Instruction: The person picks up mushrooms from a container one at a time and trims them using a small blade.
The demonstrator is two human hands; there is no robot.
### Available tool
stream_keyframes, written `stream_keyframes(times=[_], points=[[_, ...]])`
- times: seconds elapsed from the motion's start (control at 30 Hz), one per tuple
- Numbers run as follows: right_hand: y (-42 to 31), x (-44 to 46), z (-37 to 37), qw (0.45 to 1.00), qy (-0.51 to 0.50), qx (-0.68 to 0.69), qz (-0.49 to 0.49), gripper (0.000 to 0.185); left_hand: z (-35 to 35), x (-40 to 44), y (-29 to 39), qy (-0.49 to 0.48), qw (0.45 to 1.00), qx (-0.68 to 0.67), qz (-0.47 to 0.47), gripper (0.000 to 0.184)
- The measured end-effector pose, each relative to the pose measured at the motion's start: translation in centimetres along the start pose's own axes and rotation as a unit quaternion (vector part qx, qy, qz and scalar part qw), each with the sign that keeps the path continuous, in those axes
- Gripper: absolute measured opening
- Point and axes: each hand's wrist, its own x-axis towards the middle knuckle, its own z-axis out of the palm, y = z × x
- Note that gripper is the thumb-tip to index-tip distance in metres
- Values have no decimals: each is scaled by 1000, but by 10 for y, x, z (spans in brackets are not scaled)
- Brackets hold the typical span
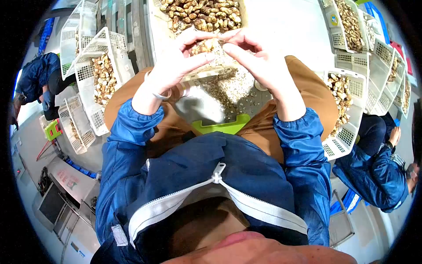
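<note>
Above the gap between my knees, my left hand (182, 61) and my right hand (260, 60) are brought close together. Between them is a knobbly brown and pale piece (206, 45) that looks like a mushroom. My left fingers curl round its side, with the thumb lying along its near edge. On the other side, my right thumb and fingers close in a pinch near the piece; glare hides exactly what they grip. Just beyond my fingertips stands a pale bin (159, 26) full of similar brown pieces (204, 16). Pale crumbs and trimmings (226, 90) lie below my hands.
White mesh crates with brown pieces stand at my left (105, 72) and right (345, 108), with further crates (349, 26) behind. A green plastic edge (222, 126) shows between my thighs. Co-workers in blue bend at far left (37, 79) and sit at right (373, 171).
</note>
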Motion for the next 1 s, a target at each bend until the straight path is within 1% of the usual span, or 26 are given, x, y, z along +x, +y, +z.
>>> stream_keyframes(times=[0.03, 0.1, 0.13, 0.17, 0.27, 0.3, 0.33, 0.4, 0.43, 0.53, 0.57, 0.63, 0.7, 0.8, 0.83, 0.93, 0.97, 1.0], points=[[2, 1, 1, 998, 2, -23, -50, 16, -1, 2, -8, 16, 999, 23, 27, 44], [9, 3, 3, 986, 6, -68, -150, 16, -1, 0, -9, 26, 998, 47, 25, 44], [11, 4, 3, 986, 6, -72, -150, 15, -2, 0, -9, 30, 997, 60, 25, 44], [13, 4, 3, 986, 7, -75, -150, 15, -3, 0, -10, 19, 999, 37, 11, 43], [13, 0, 4, 987, 23, -72, -142, 14, 7, -1, -6, 20, 995, 74, 66, 43], [13, 0, 6, 988, 30, -67, -137, 14, 5, -1, -6, 20, 993, 101, 60, 41], [14, 0, 5, 996, 27, -3, -80, 14, 5, -2, -5, 18, 995, 85, 48, 41], [14, 0, 3, 992, 20, 123, 36, 14, 7, -4, 2, 11, 998, 53, 25, 41], [12, -1, 2, 994, 18, 94, 44, 15, 10, -6, 2, 36, 997, 64, -6, 41], [19, 1, 9, 993, 12, -10, -118, 17, 10, -5, 0, 65, 973, 207, 75, 41], [20, 2, 9, 989, 21, -42, -140, 17, 10, -2, 0, 62, 956, 247, 143, 42], [11, 2, 5, 997, 22, 44, -56, 14, 10, -3, -3, 57, 960, 240, 133, 43], [7, 3, 2, 989, 25, 143, 33, 11, 7, -4, -5, 51, 961, 230, 142, 46], [11, 4, 5, 995, 5, 92, -41, 10, 9, -3, -8, 99, 941, 284, 157, 51], [13, 1, 10, 997, 12, 50, -60, 10, 8, -3, -8, 86, 930, 319, 162, 53], [18, 4, 15, 996, 42, 23, -68, 11, 12, -2, -8, 78, 898, 373, 222, 55], [12, 3, 7, 997, 38, 2, -68, 12, 12, -1, -4, 72, 893, 366, 250, 55], [10, 2, 4, 998, 32, 10, -53, 12, 12, -4, -5, 76, 916, 335, 206, 52]])
